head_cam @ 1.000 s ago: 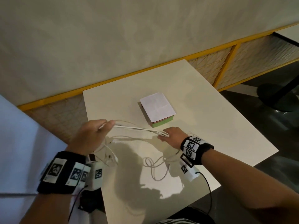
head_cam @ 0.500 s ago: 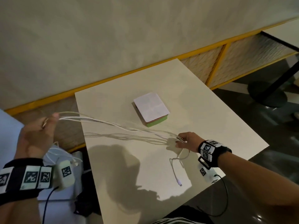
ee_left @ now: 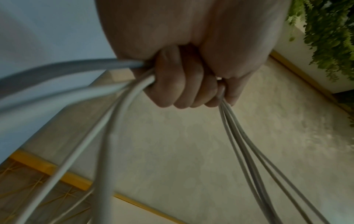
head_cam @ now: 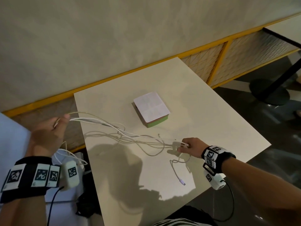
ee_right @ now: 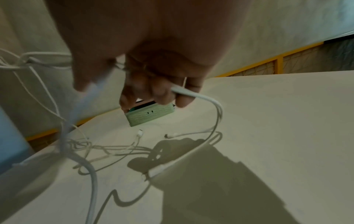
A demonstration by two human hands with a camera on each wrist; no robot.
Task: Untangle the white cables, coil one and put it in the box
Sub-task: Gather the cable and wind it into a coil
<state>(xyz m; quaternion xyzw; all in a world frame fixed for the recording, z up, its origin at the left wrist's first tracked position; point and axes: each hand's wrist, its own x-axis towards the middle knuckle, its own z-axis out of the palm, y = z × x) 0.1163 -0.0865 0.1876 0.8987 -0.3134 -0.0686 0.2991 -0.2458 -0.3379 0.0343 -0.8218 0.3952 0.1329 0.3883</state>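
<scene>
From above, we see thin white cables (head_cam: 123, 132) stretched over the pale square table (head_cam: 219, 128), near the green box with a white lid (head_cam: 152, 108).

Our left hand (ee_left: 184, 84) curls tight round them.

Our right hand (ee_right: 159, 84) pinches them too.

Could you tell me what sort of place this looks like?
Probably a café or canteen: plain white table, a second pedestal table on a dark floor, a yellow-framed wall bench and hanging greenery.
</scene>
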